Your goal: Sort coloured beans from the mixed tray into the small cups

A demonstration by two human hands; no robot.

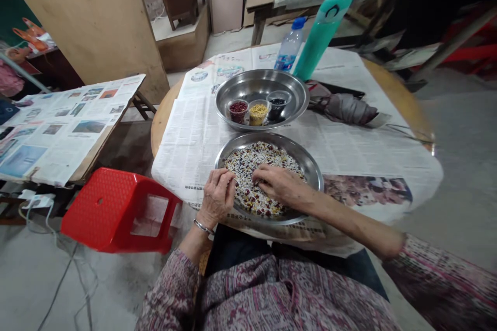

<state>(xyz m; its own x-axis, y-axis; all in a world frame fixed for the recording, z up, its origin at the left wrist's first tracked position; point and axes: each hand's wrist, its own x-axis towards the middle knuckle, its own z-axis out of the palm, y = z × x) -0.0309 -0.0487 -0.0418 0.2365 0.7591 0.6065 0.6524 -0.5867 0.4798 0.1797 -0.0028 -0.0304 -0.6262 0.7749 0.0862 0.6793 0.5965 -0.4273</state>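
Two bare hands work at the near stainless-steel basin [312,169], which sits on the newspaper [182,147] at the table's edge and holds a mix of white grains and red, yellow and dark beans [256,155]. The right hand [277,182] reaches over the mix, fingers curled down to it; whether the tips grip a bean cannot be told. The left hand [218,194] is at the left rim, its thumb and fingers bent toward each other, with nothing discernible between them.

Light, shallow fingertip contact would probably serve best, since a deep scoop could bring up white grains along with any bean. Keeping the left hand near the rim should leave the surface visible. Beyond, the far basin [252,87] holds the cup of red beans [238,112], the cup of yellow kernels [258,113] and the cup of black beans [277,108]; low, unhurried reaches should avoid knocking them.
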